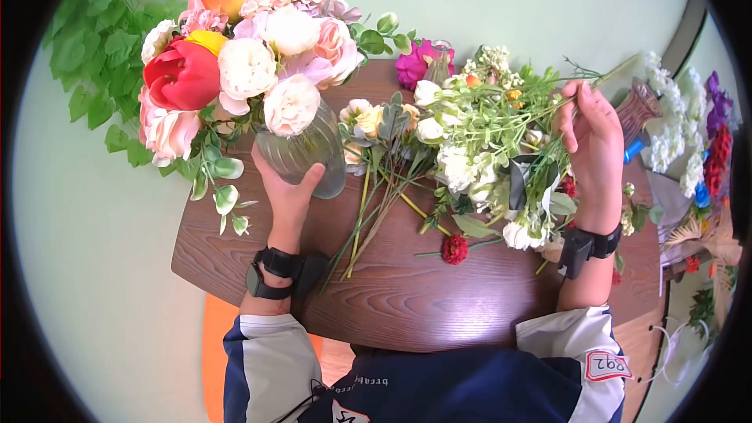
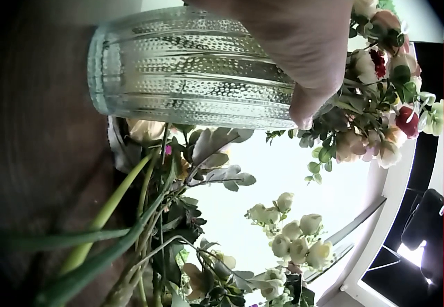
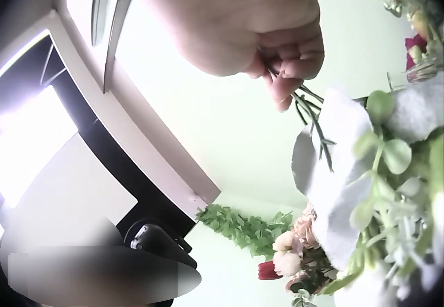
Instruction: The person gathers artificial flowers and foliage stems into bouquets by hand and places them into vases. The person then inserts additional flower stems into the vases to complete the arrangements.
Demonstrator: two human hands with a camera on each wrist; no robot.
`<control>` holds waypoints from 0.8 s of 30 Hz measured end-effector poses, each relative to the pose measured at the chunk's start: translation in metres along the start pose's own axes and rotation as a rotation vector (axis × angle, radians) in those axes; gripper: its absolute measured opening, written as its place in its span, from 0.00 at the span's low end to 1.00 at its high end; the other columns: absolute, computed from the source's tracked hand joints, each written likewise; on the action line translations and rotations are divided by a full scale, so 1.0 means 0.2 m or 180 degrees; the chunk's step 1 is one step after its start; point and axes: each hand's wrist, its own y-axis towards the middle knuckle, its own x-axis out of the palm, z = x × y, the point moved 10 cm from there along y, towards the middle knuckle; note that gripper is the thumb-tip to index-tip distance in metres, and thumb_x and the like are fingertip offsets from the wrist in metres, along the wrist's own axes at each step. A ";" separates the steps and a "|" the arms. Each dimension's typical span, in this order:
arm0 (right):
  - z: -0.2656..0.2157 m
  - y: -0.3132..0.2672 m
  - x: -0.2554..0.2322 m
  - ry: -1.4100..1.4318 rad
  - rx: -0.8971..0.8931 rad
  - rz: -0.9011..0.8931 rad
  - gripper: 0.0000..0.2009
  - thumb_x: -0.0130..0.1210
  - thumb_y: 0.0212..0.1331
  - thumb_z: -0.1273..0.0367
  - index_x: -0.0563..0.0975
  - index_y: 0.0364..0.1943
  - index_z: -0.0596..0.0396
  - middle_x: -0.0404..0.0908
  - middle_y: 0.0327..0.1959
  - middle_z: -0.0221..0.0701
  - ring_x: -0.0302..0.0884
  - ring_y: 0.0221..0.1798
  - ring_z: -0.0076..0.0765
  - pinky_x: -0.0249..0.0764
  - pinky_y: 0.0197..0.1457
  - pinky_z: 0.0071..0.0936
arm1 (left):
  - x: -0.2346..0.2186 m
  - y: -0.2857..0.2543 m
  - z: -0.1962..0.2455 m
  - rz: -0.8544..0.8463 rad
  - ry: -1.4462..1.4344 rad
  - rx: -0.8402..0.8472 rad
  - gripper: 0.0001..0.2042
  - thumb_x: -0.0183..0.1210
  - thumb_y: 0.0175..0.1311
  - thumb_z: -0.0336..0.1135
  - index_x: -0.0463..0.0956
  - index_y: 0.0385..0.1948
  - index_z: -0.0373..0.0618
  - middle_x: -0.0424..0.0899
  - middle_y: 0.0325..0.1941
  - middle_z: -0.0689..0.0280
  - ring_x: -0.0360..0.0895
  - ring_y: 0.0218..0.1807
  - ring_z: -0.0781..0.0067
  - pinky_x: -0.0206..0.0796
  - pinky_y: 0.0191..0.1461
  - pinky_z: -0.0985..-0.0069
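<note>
My left hand (image 1: 287, 192) grips a clear ribbed glass vase (image 1: 327, 158) at the left of the table. Large artificial flowers (image 1: 249, 66) in pink, cream, red and orange fill its mouth. The left wrist view shows the textured glass vase (image 2: 187, 75) with the thumb along its side near the rim. Over the pile at the right, my right hand (image 1: 597, 121) pinches thin green stems (image 3: 309, 113) between thumb and fingers. One stem end (image 1: 619, 70) sticks out past the hand to the upper right; leafy green overlaps the pile below.
White flowers and greenery (image 1: 470, 164) lie heaped mid-table, beside loose stems (image 1: 368, 219) and a small red flower (image 1: 454, 249). A magenta flower (image 1: 419, 65) is at the back edge. A pinkish glass vase (image 1: 638, 110) stands right, near more flowers (image 1: 693, 141). Ivy (image 1: 102, 47) hangs left.
</note>
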 end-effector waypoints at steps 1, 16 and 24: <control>0.01 0.00 0.00 0.0132 0.0034 -0.0057 0.13 0.41 0.66 0.64 0.72 0.35 0.59 0.73 0.18 0.31 0.60 0.14 0.19 0.56 0.19 0.13 | 0.00 0.00 0.00 0.0008 0.0001 0.0004 0.45 0.69 0.41 0.35 0.46 0.60 0.38 0.59 0.57 0.57 0.59 0.59 0.65 0.53 0.62 0.68; 0.26 -0.04 0.20 0.0951 0.0922 -0.0507 0.12 0.41 0.66 0.65 0.72 0.33 0.59 0.70 0.14 0.27 0.56 0.10 0.17 0.54 0.15 0.15 | -0.13 -0.20 0.26 0.1317 0.0180 0.1123 0.16 0.57 0.58 0.40 0.62 0.38 0.41 0.66 0.40 0.63 0.63 0.42 0.74 0.56 0.45 0.75; 0.44 -0.18 0.43 0.0811 0.1551 -0.1166 0.14 0.40 0.67 0.62 0.71 0.34 0.58 0.69 0.13 0.27 0.57 0.11 0.16 0.54 0.15 0.13 | 0.25 -0.29 0.49 -0.1136 -0.0240 0.1539 0.11 0.59 0.53 0.35 0.69 0.28 0.39 0.74 0.24 0.64 0.70 0.21 0.73 0.60 0.26 0.81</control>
